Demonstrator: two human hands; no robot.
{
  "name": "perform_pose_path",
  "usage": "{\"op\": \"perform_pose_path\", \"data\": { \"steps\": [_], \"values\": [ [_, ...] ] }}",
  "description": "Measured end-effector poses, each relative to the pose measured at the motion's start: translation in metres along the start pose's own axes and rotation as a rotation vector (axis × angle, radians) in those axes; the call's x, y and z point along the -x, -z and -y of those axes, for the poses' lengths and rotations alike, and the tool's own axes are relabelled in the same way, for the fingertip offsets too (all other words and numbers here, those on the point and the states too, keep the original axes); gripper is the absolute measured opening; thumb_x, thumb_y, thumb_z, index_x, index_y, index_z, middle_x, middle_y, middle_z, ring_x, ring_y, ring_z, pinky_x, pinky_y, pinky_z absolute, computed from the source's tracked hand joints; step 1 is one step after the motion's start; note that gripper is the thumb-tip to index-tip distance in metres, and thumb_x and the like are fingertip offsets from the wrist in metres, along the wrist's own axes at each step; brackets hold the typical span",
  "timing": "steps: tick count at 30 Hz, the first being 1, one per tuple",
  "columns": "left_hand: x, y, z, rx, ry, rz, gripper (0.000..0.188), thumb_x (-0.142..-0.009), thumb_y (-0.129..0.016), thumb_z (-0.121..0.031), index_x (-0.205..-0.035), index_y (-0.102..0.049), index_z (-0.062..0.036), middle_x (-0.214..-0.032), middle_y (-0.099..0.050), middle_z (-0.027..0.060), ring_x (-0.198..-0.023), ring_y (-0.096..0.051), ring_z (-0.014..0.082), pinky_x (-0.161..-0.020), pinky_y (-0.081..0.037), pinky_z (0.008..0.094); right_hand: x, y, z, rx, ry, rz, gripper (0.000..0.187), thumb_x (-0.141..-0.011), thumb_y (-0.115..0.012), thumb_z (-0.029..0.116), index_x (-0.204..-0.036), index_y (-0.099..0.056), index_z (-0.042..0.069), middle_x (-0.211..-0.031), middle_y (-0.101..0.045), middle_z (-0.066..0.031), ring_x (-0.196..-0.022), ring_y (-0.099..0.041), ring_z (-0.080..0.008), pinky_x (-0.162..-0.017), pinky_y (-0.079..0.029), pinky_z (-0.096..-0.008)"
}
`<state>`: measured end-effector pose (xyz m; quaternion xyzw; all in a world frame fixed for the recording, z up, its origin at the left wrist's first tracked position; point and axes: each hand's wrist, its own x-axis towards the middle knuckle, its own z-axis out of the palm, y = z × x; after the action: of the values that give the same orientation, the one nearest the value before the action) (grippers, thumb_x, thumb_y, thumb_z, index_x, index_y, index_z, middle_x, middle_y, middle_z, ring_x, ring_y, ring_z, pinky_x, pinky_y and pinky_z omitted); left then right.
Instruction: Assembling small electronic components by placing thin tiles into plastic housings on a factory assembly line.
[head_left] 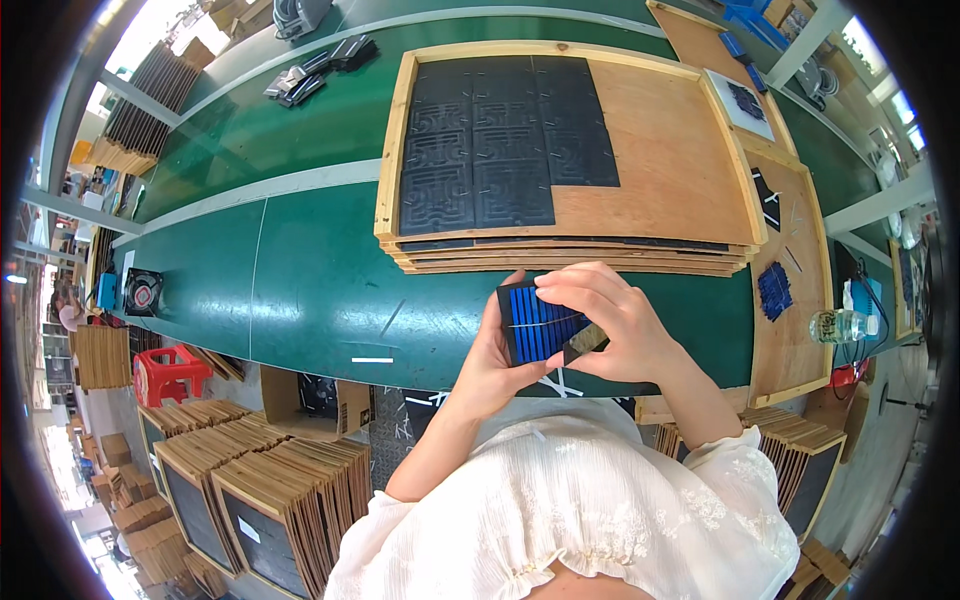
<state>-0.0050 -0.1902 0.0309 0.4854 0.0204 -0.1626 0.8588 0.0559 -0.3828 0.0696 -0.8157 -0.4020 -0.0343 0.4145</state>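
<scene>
Between both hands, above the near edge of the green bench, is a small dark panel with blue strips [538,325], like a little solar panel. My left hand [489,362] is closed round its left side, thumb along the lower edge. My right hand [617,325] grips its upper right, fingertips on the top edge and thumb near the lower corner. A dark, partly see-through flap [586,343] shows beneath the right fingers; I cannot tell whether it belongs to the panel. Just beyond the hands, a stack of shallow wooden trays [570,255] holds black panels [480,140] in rows in its top tray.
On the right, a wooden board [790,345] carries a pile of blue strips [774,290], with a clear bottle [843,326] beside it. A small fan [143,292] stands at the bench's left end. Below are a red stool [170,375] and stacked wooden trays [290,500].
</scene>
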Motion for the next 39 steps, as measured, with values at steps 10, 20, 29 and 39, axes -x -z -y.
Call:
{"op": "perform_pose_path", "data": {
  "steps": [10,20,29,39],
  "values": [
    [0.0017,-0.0034,-0.0034,0.147,0.025,0.025,0.101,-0.076,-0.065,0.024,-0.158,-0.017,-0.0114,-0.138,-0.047,0.0099,-0.126,-0.056,0.0227,-0.100,-0.054,0.0345,-0.0004,-0.0004,-0.0043,-0.110,0.048,-0.024,0.079,-0.058,-0.089,0.011,-0.131,-0.058,0.017,-0.129,-0.062,-0.0070,-0.119,-0.060,-0.0301,-0.095,-0.056,-0.0413],
    [0.0015,-0.0064,-0.0048,0.163,0.016,0.030,0.101,-0.075,-0.065,0.025,-0.157,-0.019,-0.0115,-0.137,-0.048,0.0094,-0.125,-0.057,0.0217,-0.098,-0.054,0.0330,0.0009,-0.0005,-0.0032,-0.141,0.036,-0.039,0.074,-0.059,-0.088,0.008,-0.126,-0.059,0.013,-0.130,-0.064,-0.0096,-0.118,-0.061,-0.0309,-0.098,-0.051,-0.0431],
    [0.0017,-0.0050,-0.0049,0.173,0.016,0.034,0.101,-0.076,-0.065,0.025,-0.157,-0.019,-0.0136,-0.137,-0.047,0.0085,-0.126,-0.056,0.0219,-0.096,-0.056,0.0326,0.0005,-0.0005,-0.0030,-0.146,0.030,-0.036,0.074,-0.058,-0.088,0.007,-0.126,-0.059,0.013,-0.130,-0.064,-0.0095,-0.119,-0.061,-0.0307,-0.098,-0.051,-0.0434],
    [0.0033,-0.0044,-0.0088,0.172,0.003,0.058,0.105,-0.073,-0.065,0.026,-0.158,-0.017,-0.0114,-0.138,-0.046,0.0095,-0.123,-0.057,0.0223,-0.096,-0.056,0.0330,0.0020,0.0038,-0.0018,-0.068,0.009,-0.014,0.076,-0.057,-0.089,0.008,-0.126,-0.059,0.014,-0.131,-0.064,-0.0086,-0.118,-0.061,-0.0310,-0.095,-0.053,-0.0428]
  ]
}}
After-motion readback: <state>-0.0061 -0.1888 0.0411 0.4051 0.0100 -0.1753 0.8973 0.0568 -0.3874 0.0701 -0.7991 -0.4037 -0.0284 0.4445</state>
